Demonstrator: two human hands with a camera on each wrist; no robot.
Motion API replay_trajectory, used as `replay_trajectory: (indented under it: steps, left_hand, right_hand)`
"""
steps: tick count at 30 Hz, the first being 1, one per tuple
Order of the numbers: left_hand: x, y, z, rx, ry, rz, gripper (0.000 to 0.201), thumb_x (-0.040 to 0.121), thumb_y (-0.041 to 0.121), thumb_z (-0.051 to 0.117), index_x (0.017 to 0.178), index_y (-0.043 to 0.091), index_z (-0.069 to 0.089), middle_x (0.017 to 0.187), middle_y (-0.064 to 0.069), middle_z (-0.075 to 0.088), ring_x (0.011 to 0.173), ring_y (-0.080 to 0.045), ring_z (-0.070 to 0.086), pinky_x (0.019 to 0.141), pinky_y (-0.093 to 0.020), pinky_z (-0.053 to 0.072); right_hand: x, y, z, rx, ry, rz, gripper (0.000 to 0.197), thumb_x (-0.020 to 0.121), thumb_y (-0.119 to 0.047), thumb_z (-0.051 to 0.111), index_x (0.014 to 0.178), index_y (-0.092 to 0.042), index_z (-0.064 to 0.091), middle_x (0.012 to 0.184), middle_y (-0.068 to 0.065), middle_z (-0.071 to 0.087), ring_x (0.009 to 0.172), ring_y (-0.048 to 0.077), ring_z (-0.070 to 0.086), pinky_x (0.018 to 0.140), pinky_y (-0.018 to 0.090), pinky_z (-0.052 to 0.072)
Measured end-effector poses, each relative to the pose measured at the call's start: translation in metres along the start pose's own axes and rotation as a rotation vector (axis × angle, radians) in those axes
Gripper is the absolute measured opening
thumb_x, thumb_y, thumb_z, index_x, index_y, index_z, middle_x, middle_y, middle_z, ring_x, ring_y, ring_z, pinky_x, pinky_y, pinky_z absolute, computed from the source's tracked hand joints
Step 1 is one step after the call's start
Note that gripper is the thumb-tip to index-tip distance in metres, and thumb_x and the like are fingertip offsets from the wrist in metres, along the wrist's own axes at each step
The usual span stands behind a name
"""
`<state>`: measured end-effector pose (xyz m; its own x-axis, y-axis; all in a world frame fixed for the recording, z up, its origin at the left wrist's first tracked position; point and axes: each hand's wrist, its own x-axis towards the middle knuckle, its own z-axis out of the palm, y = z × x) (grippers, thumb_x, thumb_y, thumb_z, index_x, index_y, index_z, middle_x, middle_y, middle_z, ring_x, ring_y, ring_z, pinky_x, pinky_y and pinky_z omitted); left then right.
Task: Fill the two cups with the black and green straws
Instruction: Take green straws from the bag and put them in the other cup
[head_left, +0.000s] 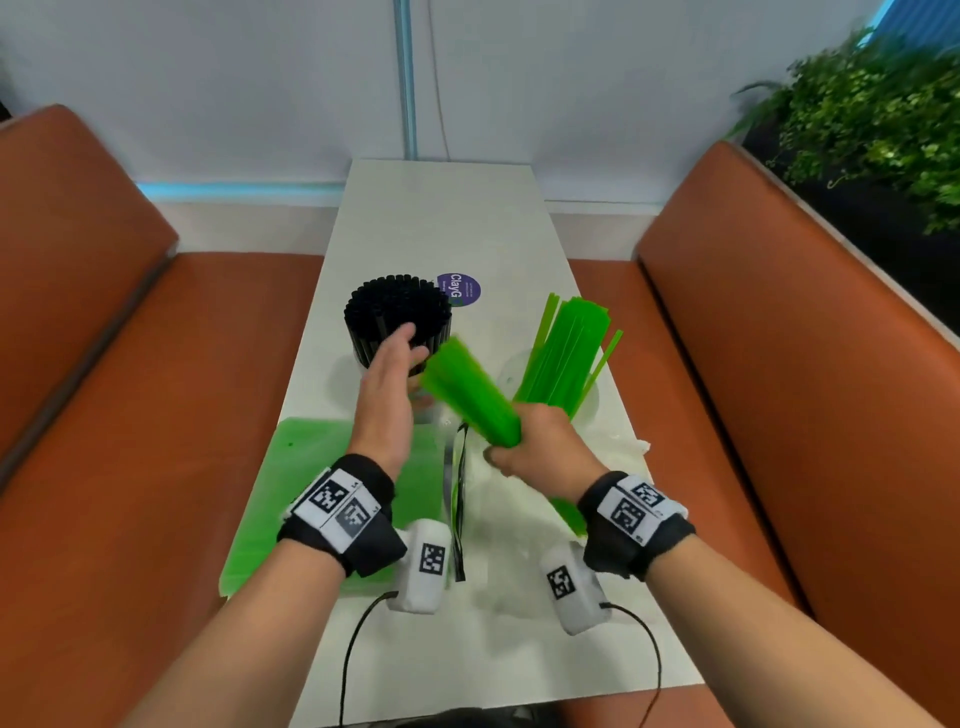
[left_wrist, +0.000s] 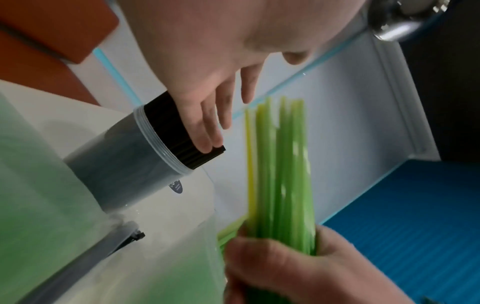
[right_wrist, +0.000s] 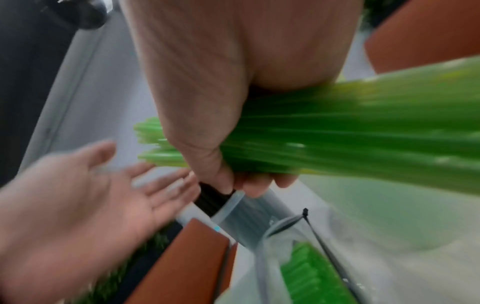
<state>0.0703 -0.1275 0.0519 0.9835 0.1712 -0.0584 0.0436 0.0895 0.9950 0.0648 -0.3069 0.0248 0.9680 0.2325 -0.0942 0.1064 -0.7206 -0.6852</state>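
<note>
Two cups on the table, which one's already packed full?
The cup of black straws, on the left: tightly packed. The right cup holds looser, splayed green straws; the right hand grips another green bunch.

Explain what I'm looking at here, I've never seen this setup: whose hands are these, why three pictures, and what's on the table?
No machine here: a person works with two bare hands, with marker bands and small cameras strapped at the wrists. The big picture comes from a camera on the head, looking down; the other two look along each hand from the wrists. On the white table the left cup is packed with black straws; the right cup, hard to see, holds a looser fan of green straws. Nearer the person lie clear bags with more green straws. The right hand grips a thick green bundle. The left hand is open, fingers straight, beside the black straws.
</note>
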Motion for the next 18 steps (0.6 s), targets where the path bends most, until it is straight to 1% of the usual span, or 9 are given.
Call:
replay_trajectory:
  steps: [2, 6, 8, 10, 11, 13, 14, 16, 18]
  left_hand:
    - [-0.003, 0.001, -0.004, 0.007, -0.048, -0.042, 0.047, 0.103, 0.040, 0.040, 0.148, 0.027, 0.038, 0.140, -0.004, 0.052, 0.116, -0.018, 0.059, 0.094, -0.036, 0.050]
    - [-0.026, -0.019, 0.012, 0.338, -0.428, -0.128, 0.079, 0.088, 0.043, 0.068, 0.153, 0.034, 0.023, 0.133, 0.002, 0.053, 0.116, -0.012, 0.058, 0.098, -0.033, 0.049]
    - [-0.034, -0.027, 0.024, 0.410, -0.488, -0.079, 0.086, 0.077, 0.049, 0.075, 0.149, 0.039, 0.029, 0.124, 0.011, 0.056, 0.110, -0.007, 0.059, 0.095, -0.030, 0.050]
    - [-0.035, -0.030, 0.034, 0.463, -0.452, 0.002, 0.069, 0.070, 0.050, 0.076, 0.132, 0.038, 0.046, 0.112, 0.014, 0.064, 0.100, -0.006, 0.064, 0.088, -0.033, 0.054]
    - [-0.035, -0.030, 0.037, 0.466, -0.427, 0.019, 0.055, 0.070, 0.046, 0.075, 0.120, 0.036, 0.052, 0.102, 0.012, 0.067, 0.090, -0.007, 0.066, 0.079, -0.034, 0.057]
    - [-0.033, -0.030, 0.038, 0.498, -0.384, 0.051, 0.028, 0.071, 0.033, 0.069, 0.095, 0.032, 0.055, 0.079, 0.007, 0.065, 0.064, -0.010, 0.063, 0.059, -0.034, 0.056]
    - [-0.031, -0.032, 0.035, 0.542, -0.378, 0.070, 0.021, 0.070, 0.029, 0.066, 0.086, 0.031, 0.053, 0.070, 0.008, 0.059, 0.054, -0.011, 0.056, 0.051, -0.032, 0.050]
    - [-0.027, -0.034, 0.026, 0.622, -0.428, 0.070, 0.017, 0.068, 0.025, 0.062, 0.079, 0.030, 0.050, 0.062, 0.009, 0.047, 0.048, -0.011, 0.043, 0.047, -0.028, 0.040]
    - [-0.024, -0.035, 0.017, 0.680, -0.509, 0.042, 0.018, 0.069, 0.025, 0.063, 0.082, 0.032, 0.052, 0.063, 0.010, 0.046, 0.047, -0.009, 0.041, 0.045, -0.027, 0.040]
  right_hand:
    - [0.004, -0.002, -0.012, 0.339, 0.077, 0.083, 0.009, 0.082, -0.012, 0.073, 0.083, -0.010, 0.064, 0.068, 0.006, 0.070, 0.059, 0.018, 0.067, 0.056, 0.030, 0.057]
    - [0.016, -0.019, -0.030, 1.040, 0.254, 0.067, 0.009, 0.080, 0.000, 0.071, 0.080, -0.004, 0.063, 0.066, 0.011, 0.060, 0.056, 0.023, 0.059, 0.060, 0.035, 0.052]
    - [0.022, -0.028, -0.030, 1.237, 0.278, 0.057, 0.011, 0.080, -0.001, 0.072, 0.080, -0.008, 0.062, 0.068, 0.009, 0.059, 0.058, 0.023, 0.058, 0.061, 0.035, 0.052]
    - [0.024, -0.035, -0.024, 1.347, 0.272, 0.061, 0.013, 0.080, -0.001, 0.072, 0.082, -0.008, 0.061, 0.069, 0.008, 0.060, 0.058, 0.022, 0.058, 0.060, 0.033, 0.052]
    - [0.024, -0.038, -0.020, 1.375, 0.260, 0.072, 0.014, 0.081, 0.000, 0.072, 0.083, -0.007, 0.061, 0.070, 0.007, 0.061, 0.059, 0.021, 0.058, 0.059, 0.032, 0.052]
    - [0.024, -0.041, -0.016, 1.415, 0.215, 0.101, 0.014, 0.082, -0.001, 0.071, 0.086, -0.008, 0.061, 0.071, 0.007, 0.061, 0.059, 0.020, 0.059, 0.060, 0.033, 0.052]
    - [0.024, -0.042, -0.019, 1.443, 0.195, 0.111, 0.014, 0.083, -0.001, 0.071, 0.087, -0.010, 0.061, 0.072, 0.006, 0.060, 0.060, 0.020, 0.058, 0.060, 0.033, 0.051]
    - [0.027, -0.038, -0.034, 1.517, 0.198, 0.133, 0.012, 0.084, -0.005, 0.069, 0.087, -0.012, 0.060, 0.072, 0.004, 0.059, 0.061, 0.019, 0.057, 0.062, 0.033, 0.050]
    - [0.030, -0.033, -0.051, 1.585, 0.230, 0.194, 0.010, 0.084, -0.010, 0.070, 0.081, -0.013, 0.060, 0.067, 0.002, 0.055, 0.059, 0.017, 0.054, 0.063, 0.032, 0.049]
